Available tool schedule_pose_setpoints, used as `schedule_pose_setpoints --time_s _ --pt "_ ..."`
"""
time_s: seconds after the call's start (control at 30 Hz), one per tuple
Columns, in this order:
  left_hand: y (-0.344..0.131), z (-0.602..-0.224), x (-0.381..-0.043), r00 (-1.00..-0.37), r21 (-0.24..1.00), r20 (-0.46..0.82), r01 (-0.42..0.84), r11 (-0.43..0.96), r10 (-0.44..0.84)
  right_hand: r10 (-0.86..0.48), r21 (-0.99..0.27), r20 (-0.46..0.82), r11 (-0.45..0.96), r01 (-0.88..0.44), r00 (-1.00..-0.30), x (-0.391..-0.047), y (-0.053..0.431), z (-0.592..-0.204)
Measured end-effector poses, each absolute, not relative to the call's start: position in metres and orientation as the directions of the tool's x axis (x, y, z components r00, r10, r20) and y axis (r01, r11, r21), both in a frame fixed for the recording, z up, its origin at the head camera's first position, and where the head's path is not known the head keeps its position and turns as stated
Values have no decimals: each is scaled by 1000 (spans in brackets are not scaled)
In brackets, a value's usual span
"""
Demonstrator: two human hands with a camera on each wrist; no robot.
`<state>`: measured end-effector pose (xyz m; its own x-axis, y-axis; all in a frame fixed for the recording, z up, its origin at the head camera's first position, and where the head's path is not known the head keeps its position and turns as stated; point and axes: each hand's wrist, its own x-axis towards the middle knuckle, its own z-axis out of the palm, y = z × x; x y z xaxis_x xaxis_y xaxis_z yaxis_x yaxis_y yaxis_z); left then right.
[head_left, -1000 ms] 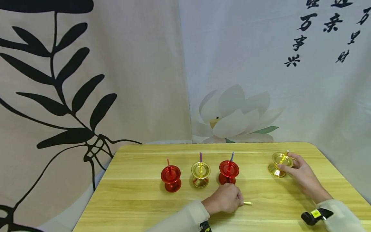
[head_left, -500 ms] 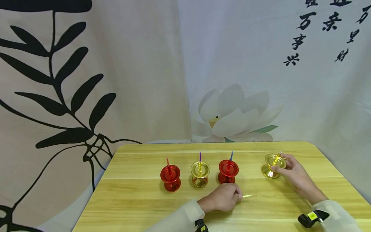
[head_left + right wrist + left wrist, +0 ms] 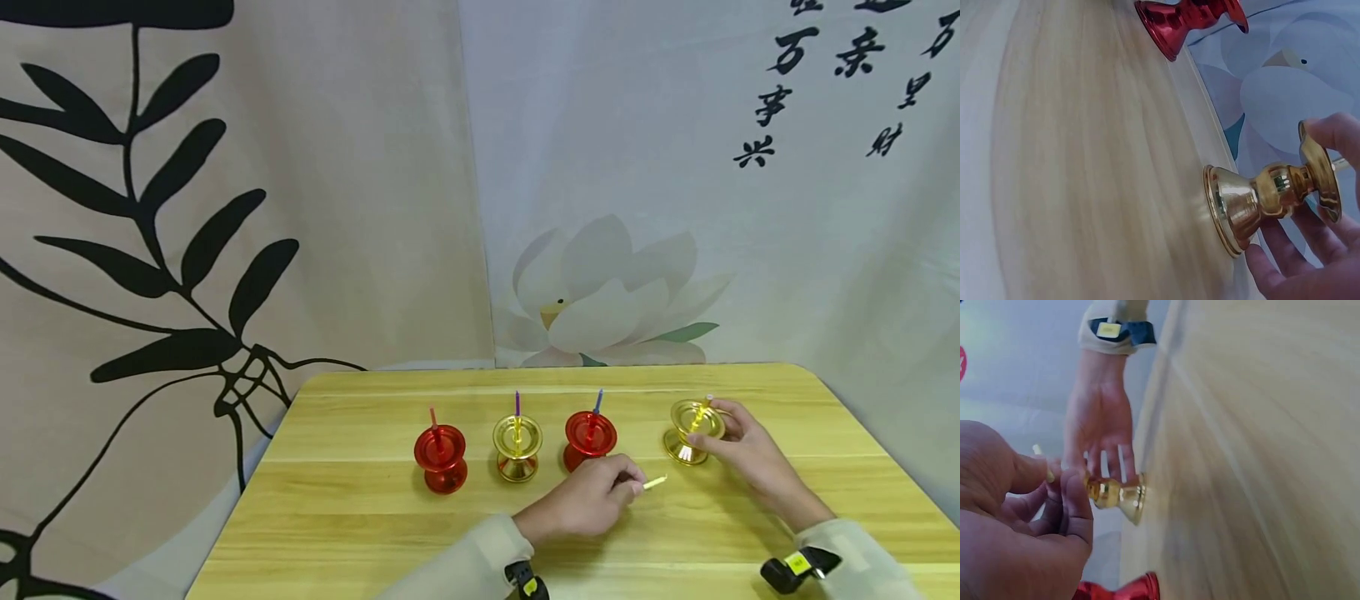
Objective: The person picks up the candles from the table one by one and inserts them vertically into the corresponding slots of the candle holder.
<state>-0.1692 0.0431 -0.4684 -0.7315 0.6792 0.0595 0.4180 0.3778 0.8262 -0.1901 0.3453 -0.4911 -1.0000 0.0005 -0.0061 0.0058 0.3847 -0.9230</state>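
My left hand (image 3: 588, 500) pinches a thin pale-yellow candle (image 3: 656, 482) between thumb and fingers, its free end pointing right. In the left wrist view the candle (image 3: 1037, 450) sticks up past the thumb. My right hand (image 3: 753, 462) holds a gold candle holder (image 3: 684, 451) by its dish, thumb on the near rim. A pale-tipped stem rises from that dish. The right wrist view shows the holder's flared base (image 3: 1225, 209) at the tabletop, with fingers below its waist. Near the left hand stands a red holder (image 3: 581, 435) with a blue candle (image 3: 598, 402), its lower part partly hidden.
Farther left on the wooden table (image 3: 337, 517) stand a gold holder (image 3: 517, 468) with a purple candle (image 3: 517, 404) and a red holder (image 3: 446, 478) with a red candle (image 3: 432, 417). A printed curtain (image 3: 390, 208) hangs behind the table's back edge.
The right hand has moved the gold holder left along the table. The left hand has shifted slightly right and away from me, and the candle now points more upward, closer to that holder.
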Motion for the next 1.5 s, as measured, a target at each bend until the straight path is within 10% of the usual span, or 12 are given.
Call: schedule_pose_setpoints --time_s 1.5 --pt "102 -431 -213 -758 721 487 629 290 435 -99 -967 17 252 -41 -995 -182 304 -486"
